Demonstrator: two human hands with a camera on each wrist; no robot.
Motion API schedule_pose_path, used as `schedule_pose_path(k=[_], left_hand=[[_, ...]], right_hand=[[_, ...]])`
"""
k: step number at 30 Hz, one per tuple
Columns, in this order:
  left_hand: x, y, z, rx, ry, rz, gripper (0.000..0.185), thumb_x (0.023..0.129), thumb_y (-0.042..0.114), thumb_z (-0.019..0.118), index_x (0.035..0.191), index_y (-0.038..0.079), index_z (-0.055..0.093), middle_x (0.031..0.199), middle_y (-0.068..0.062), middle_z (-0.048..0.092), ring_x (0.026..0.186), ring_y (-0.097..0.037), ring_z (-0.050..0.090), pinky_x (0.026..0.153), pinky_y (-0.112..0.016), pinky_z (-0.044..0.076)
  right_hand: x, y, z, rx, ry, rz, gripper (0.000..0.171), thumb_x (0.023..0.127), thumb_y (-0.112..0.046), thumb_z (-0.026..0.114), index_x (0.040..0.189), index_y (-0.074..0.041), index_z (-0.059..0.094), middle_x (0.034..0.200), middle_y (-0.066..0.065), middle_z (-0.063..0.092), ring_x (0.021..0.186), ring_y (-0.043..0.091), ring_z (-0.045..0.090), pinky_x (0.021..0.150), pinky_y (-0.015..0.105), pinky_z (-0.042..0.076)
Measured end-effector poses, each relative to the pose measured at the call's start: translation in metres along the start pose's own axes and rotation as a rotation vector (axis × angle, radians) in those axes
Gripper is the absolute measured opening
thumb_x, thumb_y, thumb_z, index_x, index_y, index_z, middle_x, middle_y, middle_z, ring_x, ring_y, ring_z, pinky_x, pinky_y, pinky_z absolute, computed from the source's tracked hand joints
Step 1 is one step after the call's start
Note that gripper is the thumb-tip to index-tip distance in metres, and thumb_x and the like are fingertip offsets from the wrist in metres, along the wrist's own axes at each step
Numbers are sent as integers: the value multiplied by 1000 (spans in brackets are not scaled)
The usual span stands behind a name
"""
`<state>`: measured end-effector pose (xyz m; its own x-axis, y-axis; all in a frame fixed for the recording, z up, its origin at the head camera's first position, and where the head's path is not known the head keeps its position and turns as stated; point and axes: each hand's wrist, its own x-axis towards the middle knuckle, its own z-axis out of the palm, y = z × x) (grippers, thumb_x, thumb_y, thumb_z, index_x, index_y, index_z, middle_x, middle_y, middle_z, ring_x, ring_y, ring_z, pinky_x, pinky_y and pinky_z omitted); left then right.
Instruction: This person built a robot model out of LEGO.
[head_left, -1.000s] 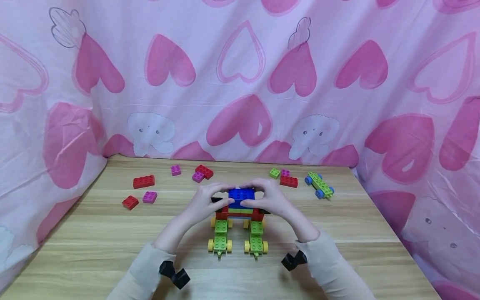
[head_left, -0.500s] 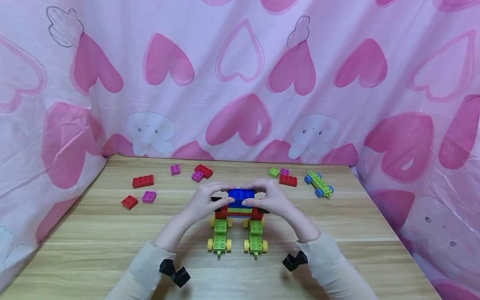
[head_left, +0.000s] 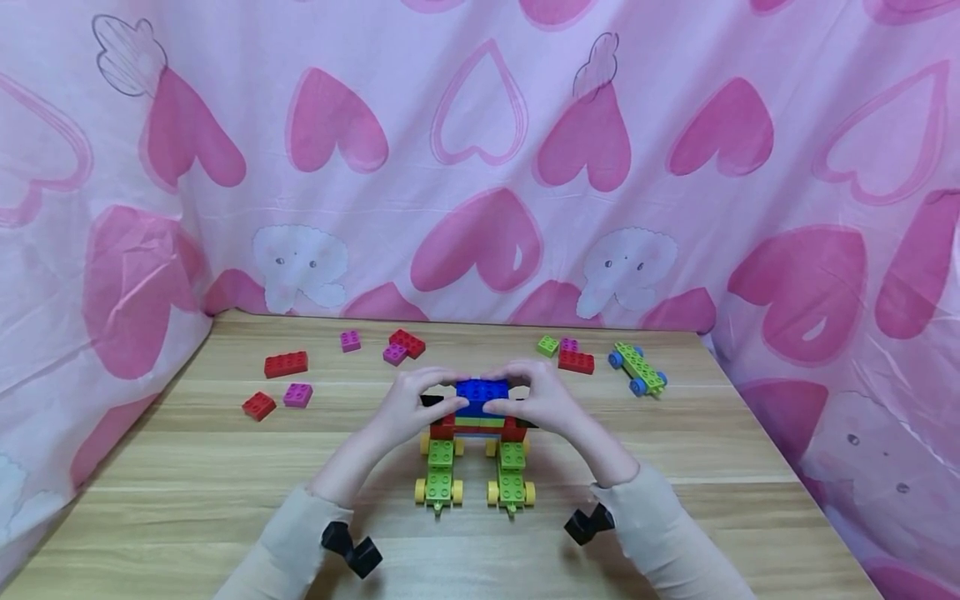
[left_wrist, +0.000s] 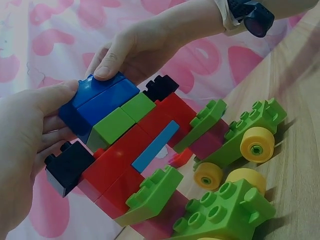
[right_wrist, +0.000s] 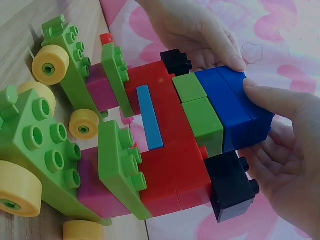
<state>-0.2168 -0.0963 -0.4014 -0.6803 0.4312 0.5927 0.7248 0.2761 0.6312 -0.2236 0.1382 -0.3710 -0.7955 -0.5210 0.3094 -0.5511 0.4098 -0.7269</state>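
A figure built of toy building bricks stands upright at mid-table. Its top is two stacked blue bricks (head_left: pixel 482 403). My left hand (head_left: pixel 407 403) grips them from the left, its thumb on the near face; my right hand (head_left: pixel 545 400) does likewise from the right. Beneath the blue come green bricks (left_wrist: pixel 112 128), then red bricks (left_wrist: pixel 114 167) with a light-blue strip (left_wrist: pixel 156 146). Black bricks (right_wrist: pixel 232 185) jut out at both sides. Two legs of green and purple bricks (right_wrist: pixel 101 89) rest on green wheeled bases (head_left: pixel 439 486) with yellow wheels (left_wrist: pixel 257 145).
Loose red bricks (head_left: pixel 286 364) and purple bricks (head_left: pixel 297 395) lie at the back left. Farther right are a green brick (head_left: pixel 547 346), a red brick (head_left: pixel 576 361) and a green wheeled base with blue wheels (head_left: pixel 637 369). A heart-patterned curtain (head_left: pixel 480 167) borders the wooden table (head_left: pixel 187 500).
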Motion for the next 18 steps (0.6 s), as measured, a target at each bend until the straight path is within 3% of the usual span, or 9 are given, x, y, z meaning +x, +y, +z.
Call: schedule_pose_path(k=[4, 11, 18], left_hand=[[0, -1, 1, -3, 13, 15, 29, 82, 3, 75, 111, 1, 72, 106, -13, 74, 100, -27, 69, 86, -41, 58], [-2, -7, 3, 10, 52, 67, 31, 80, 3, 78, 110, 0, 72, 103, -14, 74, 95, -27, 70, 85, -40, 58], [-2, -4, 3, 23, 32, 27, 31, 81, 4, 77, 112, 2, 72, 105, -13, 74, 97, -26, 70, 85, -40, 58]], right_hand=[[0, 2, 1, 14, 2, 4, 33, 80, -15, 82, 108, -1, 72, 103, 13, 74, 92, 23, 70, 83, 43, 58], [1, 1, 3, 48, 4, 6, 33, 78, -13, 82, 107, -1, 72, 103, 13, 73, 92, 24, 71, 83, 38, 59], [-1, 3, 3, 60, -1, 29, 33, 80, -13, 81, 109, -2, 71, 104, 13, 73, 93, 24, 71, 81, 31, 59]])
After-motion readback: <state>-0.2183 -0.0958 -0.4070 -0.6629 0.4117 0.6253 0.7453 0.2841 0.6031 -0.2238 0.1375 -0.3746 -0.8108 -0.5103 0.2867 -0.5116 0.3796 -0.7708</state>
